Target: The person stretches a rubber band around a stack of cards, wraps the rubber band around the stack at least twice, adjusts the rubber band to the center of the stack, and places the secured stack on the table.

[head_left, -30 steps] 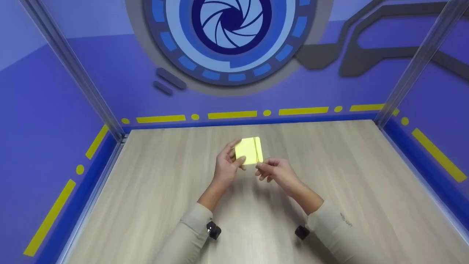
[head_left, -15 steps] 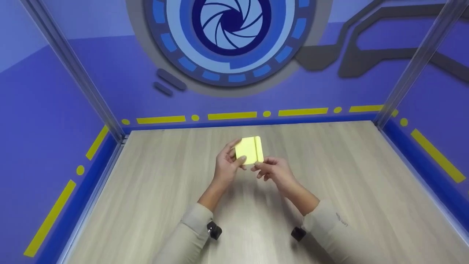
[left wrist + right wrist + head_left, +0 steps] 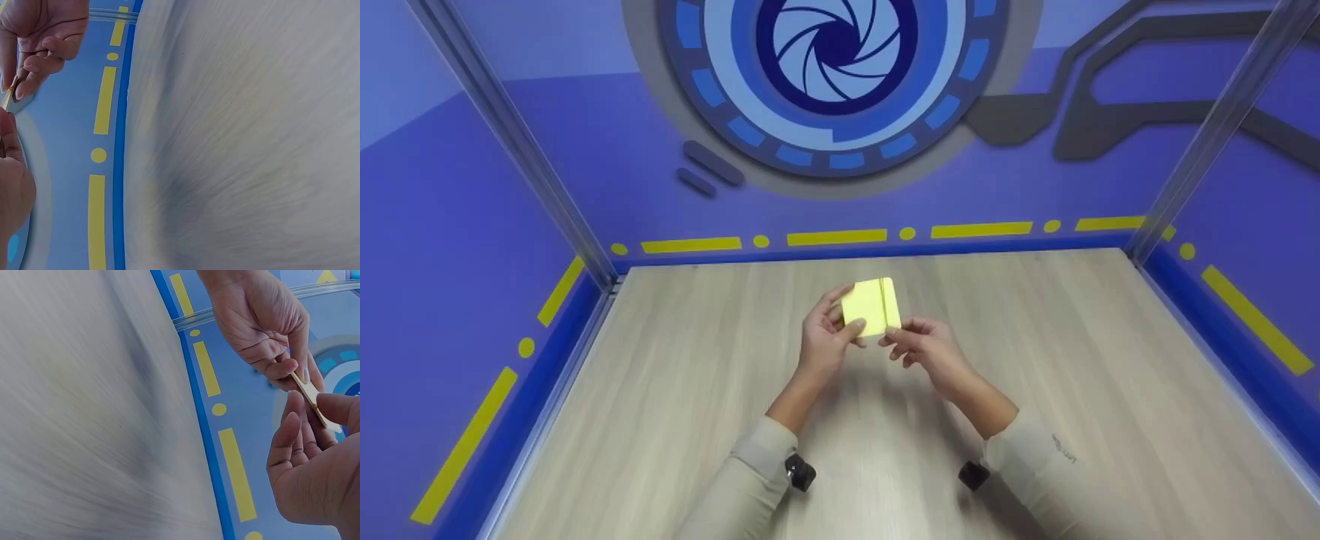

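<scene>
A small square yellow notebook (image 3: 864, 309), with an elastic band (image 3: 884, 296) running down near its right side, is held up above the table. My left hand (image 3: 823, 346) grips its left side, thumb on the front cover and fingers behind. At the lower right corner, my right hand (image 3: 936, 351) pinches the edge by the band's lower end with thumb and forefinger, its other fingers loosely curled. Seen nearly edge-on in the right wrist view, the notebook (image 3: 307, 389) looks thin. Only a sliver of it shows in the left wrist view.
The wood-grain table (image 3: 675, 390) stretches beneath both hands. Blue printed panels (image 3: 547, 150) with yellow dashes enclose it at the back and sides, with metal posts at the corners. A small black device (image 3: 800, 472) sits on each sleeve's cuff.
The band's strands stood apart near the lower edge a second ago and now lie close together. My right thumb shifted left along the bottom edge, then back right; the left hand kept its grip.
</scene>
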Demonstrator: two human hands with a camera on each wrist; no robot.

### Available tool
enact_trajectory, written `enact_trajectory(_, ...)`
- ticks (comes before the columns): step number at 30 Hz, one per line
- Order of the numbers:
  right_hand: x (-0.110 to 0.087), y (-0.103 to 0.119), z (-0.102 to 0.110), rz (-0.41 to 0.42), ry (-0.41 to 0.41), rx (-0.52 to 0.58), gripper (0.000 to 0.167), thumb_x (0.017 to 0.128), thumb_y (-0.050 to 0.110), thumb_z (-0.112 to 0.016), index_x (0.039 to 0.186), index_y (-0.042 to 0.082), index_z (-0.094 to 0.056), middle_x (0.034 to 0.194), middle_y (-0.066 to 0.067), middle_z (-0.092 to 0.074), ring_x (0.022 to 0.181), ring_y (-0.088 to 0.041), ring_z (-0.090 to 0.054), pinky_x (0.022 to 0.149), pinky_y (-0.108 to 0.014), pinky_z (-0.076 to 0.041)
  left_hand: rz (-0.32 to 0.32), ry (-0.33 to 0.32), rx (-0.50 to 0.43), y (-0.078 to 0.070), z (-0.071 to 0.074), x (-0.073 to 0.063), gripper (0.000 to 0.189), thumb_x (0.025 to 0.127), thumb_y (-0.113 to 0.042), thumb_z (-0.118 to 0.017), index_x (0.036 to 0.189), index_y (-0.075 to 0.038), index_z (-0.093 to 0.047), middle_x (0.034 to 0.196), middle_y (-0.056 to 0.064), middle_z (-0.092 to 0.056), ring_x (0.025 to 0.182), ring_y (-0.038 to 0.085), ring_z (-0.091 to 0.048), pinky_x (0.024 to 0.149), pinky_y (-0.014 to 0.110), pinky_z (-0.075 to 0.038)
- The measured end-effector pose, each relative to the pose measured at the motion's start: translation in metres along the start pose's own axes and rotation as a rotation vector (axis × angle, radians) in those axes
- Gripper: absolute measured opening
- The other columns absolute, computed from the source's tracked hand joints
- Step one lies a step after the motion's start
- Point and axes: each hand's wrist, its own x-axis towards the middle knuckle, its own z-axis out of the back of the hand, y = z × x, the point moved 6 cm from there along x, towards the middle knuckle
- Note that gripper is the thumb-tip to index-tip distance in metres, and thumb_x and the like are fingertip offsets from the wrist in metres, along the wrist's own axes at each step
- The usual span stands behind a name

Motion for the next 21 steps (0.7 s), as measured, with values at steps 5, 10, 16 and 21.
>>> enact_trajectory(5,0.0001,-0.0007,0.0008,-0.004,-0.033,0.024,0.019,0.101,0.022,-0.070,0.109,0.004,-0.074,0.091,-0.001,-0.078,0.078,-0.016,-0.066,0.067,-0.028,-0.055,-0.002,0.008,0.006,0.0006,-0.0013,-0.0006,0.059,0.100,0.006,-0.065,0.155,-0.009,-0.051,0.142,0.026,-0.068,0.099,0.018,-0.073,0.067,0.022,-0.063)
enact_trajectory(10,0.0009,-0.0041,-0.0022,-0.014,-0.023,0.016,0.022,0.099,0.022,-0.072,0.109,0.002,-0.075,0.089,0.000,-0.079,0.075,-0.014,-0.067,0.065,-0.027,-0.054,0.011,0.009,0.006,0.0020,-0.0022,-0.0020,0.059,0.100,0.006,-0.065,0.155,-0.012,-0.052,0.141,0.024,-0.069,0.099,0.018,-0.072,0.068,0.022,-0.062)
enact_trajectory(16,-0.0006,-0.0037,-0.0043,-0.011,0.003,-0.022,0.031,0.100,0.025,-0.072,0.117,-0.001,-0.075,0.091,-0.002,-0.079,0.076,-0.016,-0.068,0.065,-0.026,-0.053,0.026,0.011,0.009,0.0022,-0.0039,-0.0025,0.059,0.101,0.005,-0.065,0.155,-0.013,-0.052,0.143,0.022,-0.069,0.104,0.019,-0.071,0.070,0.022,-0.062)
enact_trajectory(21,-0.0010,-0.0037,-0.0024,-0.019,0.012,-0.041,0.030,0.100,0.027,-0.072,0.118,0.002,-0.075,0.094,-0.003,-0.079,0.081,-0.017,-0.068,0.069,-0.028,-0.054,0.030,0.005,0.007,0.0020,-0.0035,-0.0025,0.059,0.100,0.006,-0.065,0.155,-0.014,-0.053,0.141,0.022,-0.069,0.103,0.019,-0.072,0.069,0.022,-0.062)
